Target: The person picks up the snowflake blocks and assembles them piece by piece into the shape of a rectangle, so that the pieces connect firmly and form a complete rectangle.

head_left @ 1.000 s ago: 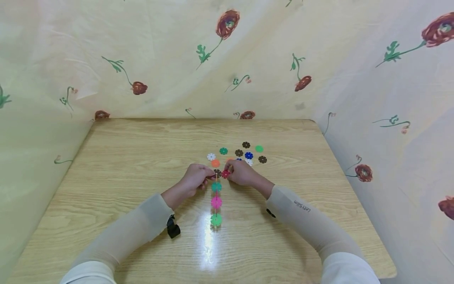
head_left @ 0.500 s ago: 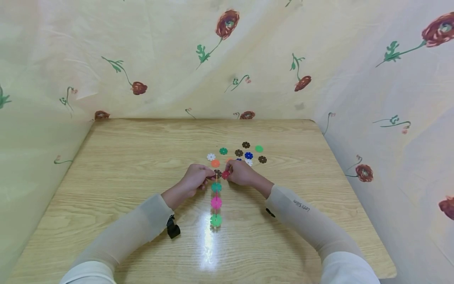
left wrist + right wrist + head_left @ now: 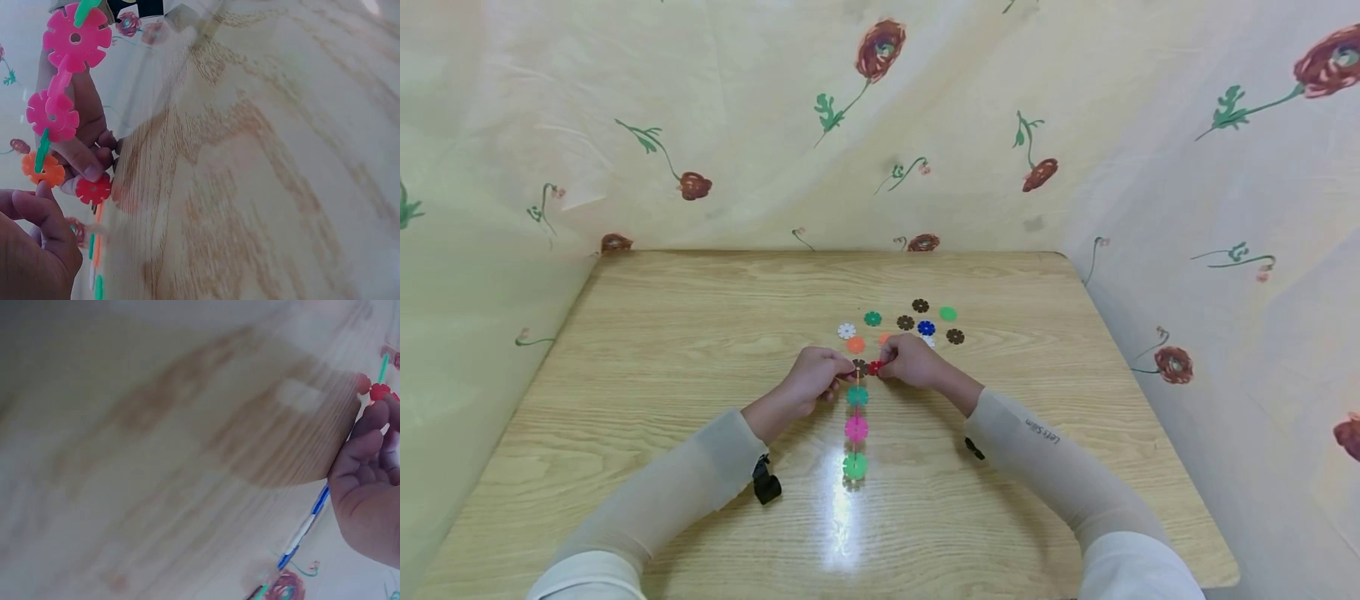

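Observation:
My left hand [image 3: 816,375] pinches a brown notched plastic disc [image 3: 860,367] at the far end of a chain of interlocking discs. Toward me the chain runs on through a teal disc [image 3: 857,396], a pink disc [image 3: 857,429] and a green disc [image 3: 854,467], with edge-on discs between them. An orange disc [image 3: 44,170] of the chain shows by the left fingertips in the left wrist view. My right hand [image 3: 913,362] pinches a red disc [image 3: 874,367] whose left edge meets the brown disc. Right fingertips cover part of the red disc [image 3: 379,392] in the right wrist view.
Loose discs lie on the wooden table [image 3: 700,317] beyond the hands, among them a white disc [image 3: 847,332], an orange disc [image 3: 855,344], a blue disc [image 3: 927,328] and several brown ones. A flowered cloth [image 3: 737,125] hangs behind the table and along its sides.
My right hand has shifted slightly, bringing the red disc a little left against the brown one. Its fingers now cover more of the red disc. The left hand stays in place.

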The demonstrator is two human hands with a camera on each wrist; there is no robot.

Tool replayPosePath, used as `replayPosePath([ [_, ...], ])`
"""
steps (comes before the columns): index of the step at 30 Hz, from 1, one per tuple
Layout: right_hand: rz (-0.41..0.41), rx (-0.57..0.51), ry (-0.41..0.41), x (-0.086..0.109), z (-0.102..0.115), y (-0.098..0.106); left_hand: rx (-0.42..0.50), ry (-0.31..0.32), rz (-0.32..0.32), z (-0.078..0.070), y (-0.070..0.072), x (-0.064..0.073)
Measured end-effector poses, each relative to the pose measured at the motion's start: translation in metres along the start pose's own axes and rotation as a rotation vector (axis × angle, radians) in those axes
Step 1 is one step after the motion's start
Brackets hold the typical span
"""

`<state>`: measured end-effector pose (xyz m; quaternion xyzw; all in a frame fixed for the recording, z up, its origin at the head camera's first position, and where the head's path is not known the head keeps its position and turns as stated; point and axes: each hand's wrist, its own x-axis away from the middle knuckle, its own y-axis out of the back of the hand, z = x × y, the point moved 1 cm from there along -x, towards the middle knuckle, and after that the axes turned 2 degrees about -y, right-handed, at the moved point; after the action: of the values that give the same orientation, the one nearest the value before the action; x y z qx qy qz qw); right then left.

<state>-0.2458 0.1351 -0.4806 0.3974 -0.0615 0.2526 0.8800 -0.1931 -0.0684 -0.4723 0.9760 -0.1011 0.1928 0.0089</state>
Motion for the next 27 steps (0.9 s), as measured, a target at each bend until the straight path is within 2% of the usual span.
replayPosePath([
  [8, 0.023, -0.239, 0.043, -0.0013, -0.0055, 0.0074, -0.012, -0.001, 0.001, 0.0002, 0.0008, 0.0004],
  [18, 0.01, -0.365, 0.081, 0.0019, -0.0033, 0.0087, -0.008, -0.004, 0.024, -0.0001, -0.0002, -0.001],
  [27, 0.017, -0.359, 0.128, 0.0012, 0.0017, 0.007, -0.018, 0.0, 0.02, -0.0007, -0.0003, -0.0015],
])
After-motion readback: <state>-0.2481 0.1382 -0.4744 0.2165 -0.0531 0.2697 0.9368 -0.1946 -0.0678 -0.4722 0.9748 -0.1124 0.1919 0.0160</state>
